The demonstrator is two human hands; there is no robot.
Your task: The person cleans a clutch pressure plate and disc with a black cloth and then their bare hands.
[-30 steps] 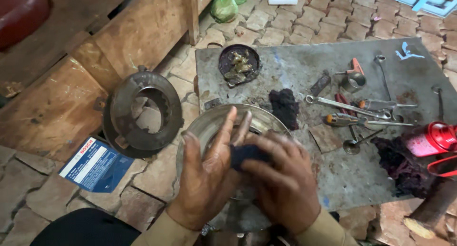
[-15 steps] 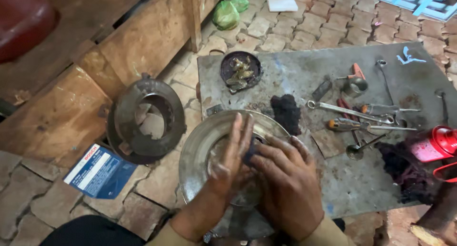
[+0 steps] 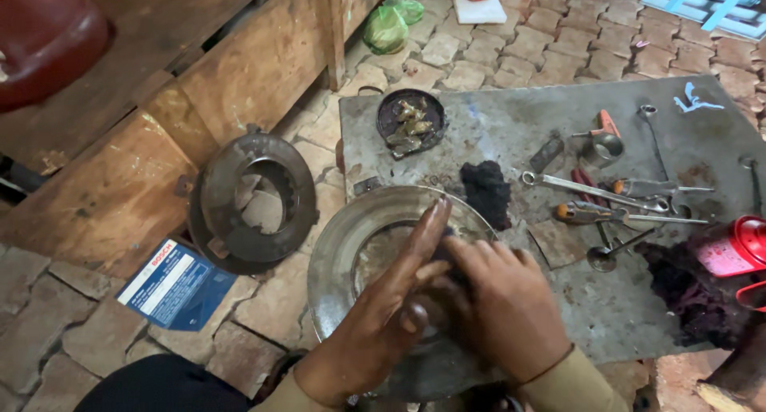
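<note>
Both hands work together at the centre of a round metal disc (image 3: 339,256) that lies at the near edge of a grey metal sheet (image 3: 511,129). The left hand (image 3: 383,316) lies flat, its fingers stretched out straight and held together across the disc's hollow. The right hand (image 3: 503,300) is curled, fingertips pressed down beside the left palm onto something dark; what it pinches cannot be made out. Just beyond the fingertips sits a dark rag (image 3: 485,190). To the right of the hands lie screwdrivers (image 3: 594,212) and a spanner (image 3: 582,185). Left of the hands, a second worn disc (image 3: 255,197) leans on wooden boards (image 3: 104,189), with a blue box (image 3: 171,284) below it. Farther off stands a small dish of metal parts (image 3: 411,123).
</note>
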